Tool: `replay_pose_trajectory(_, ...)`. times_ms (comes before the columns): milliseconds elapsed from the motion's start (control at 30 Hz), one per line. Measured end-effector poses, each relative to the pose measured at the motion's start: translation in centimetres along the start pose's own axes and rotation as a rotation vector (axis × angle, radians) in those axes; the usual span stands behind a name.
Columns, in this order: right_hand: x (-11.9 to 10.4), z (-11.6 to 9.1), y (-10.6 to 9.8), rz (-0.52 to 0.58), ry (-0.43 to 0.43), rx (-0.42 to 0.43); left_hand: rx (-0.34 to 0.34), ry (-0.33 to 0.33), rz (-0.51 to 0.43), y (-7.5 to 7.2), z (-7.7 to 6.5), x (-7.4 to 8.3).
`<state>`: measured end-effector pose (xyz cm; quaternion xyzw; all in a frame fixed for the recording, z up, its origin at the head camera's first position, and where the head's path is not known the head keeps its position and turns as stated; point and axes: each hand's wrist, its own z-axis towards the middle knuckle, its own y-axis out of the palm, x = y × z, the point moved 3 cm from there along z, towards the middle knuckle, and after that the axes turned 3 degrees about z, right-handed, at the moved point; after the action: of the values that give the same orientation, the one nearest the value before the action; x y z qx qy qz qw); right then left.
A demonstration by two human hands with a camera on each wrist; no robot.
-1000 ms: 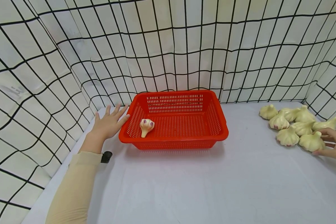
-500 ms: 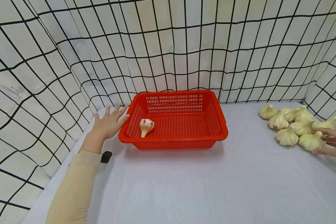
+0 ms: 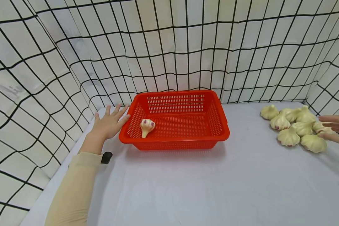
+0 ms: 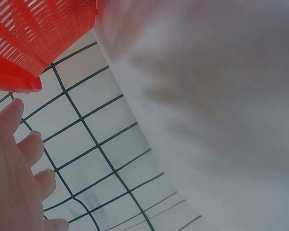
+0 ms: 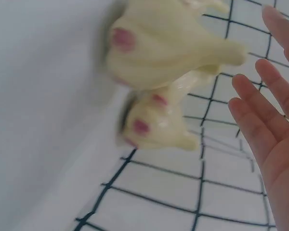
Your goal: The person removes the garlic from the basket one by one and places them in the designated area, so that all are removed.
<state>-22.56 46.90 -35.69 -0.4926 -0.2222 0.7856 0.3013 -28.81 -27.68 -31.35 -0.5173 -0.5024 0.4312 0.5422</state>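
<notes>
Beside the red plastic basket (image 3: 175,139) my left hand (image 3: 108,124) has its fingers spread, and its thumb side is at the left rim. One garlic bulb (image 3: 147,125) with purple marks lies inside, at the basket's left. Far to the right, a cluster of several pale garlic bulbs (image 3: 288,137) sits on the table. My right hand (image 3: 337,129), partly cut off by the frame edge, hovers at the cluster's right side over the nearest bulb (image 3: 313,144). In the right wrist view its fingers are extended, apart from the bulbs (image 5: 168,45), and nothing is held.
A white-covered table (image 3: 175,185) carries everything. Black netting (image 3: 186,56) over white walls encloses the back and both sides. The left wrist view shows the basket's slotted wall (image 4: 43,29) above the fingertips. A dark wrist device (image 3: 106,157) is on the left wrist.
My right hand has risen and moved back from the nearest garlic bulb, which its fingers were around earlier. That bulb stays on the table. The left hand keeps its place by the basket.
</notes>
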Motion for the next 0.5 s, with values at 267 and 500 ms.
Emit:
replay_pose_trajectory(267, -5.6, 2.6, 0.9, -0.115, -0.095, -0.087, -0.001, -0.002, 0.000, 0.1, 0.0, 0.0)
replay_pose_trajectory(500, -9.9, 4.7, 1.9, -0.238, -0.132, -0.135, -0.003, 0.003, 0.001, 0.2, 0.1, -0.1)
